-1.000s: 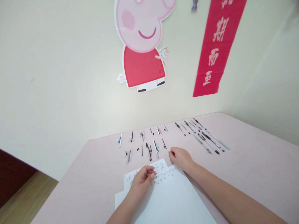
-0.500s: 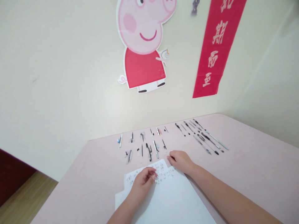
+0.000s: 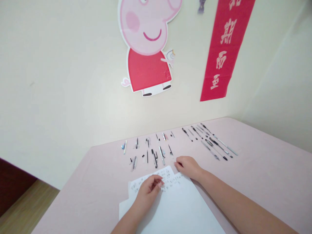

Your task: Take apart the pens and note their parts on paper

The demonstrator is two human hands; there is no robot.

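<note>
My left hand (image 3: 149, 191) lies on the sheets of white paper (image 3: 180, 208), over handwritten lines near their top. Its fingers curl loosely, with a gap between thumb and fingertips and nothing seen in it. At the upper right edge of the paper rests my right hand (image 3: 187, 166), its fingers folded in and no object showing. Just beyond it, small groups of pen parts lie in two rows, among them a black pen (image 3: 154, 158), a white-barrelled pen (image 3: 162, 155) and a thin dark refill (image 3: 170, 149).
Several black and clear pens (image 3: 220, 147) lie slanted at the right of the pink-covered table (image 3: 92, 182). Behind stands a pale wall with a pink pig cutout (image 3: 149, 70) and a red banner (image 3: 219, 66). Wooden floor (image 3: 31, 208) shows at lower left.
The camera view has shifted slightly, so the wall and pens sit a little further left and up. Both hands stay in place on the table.
</note>
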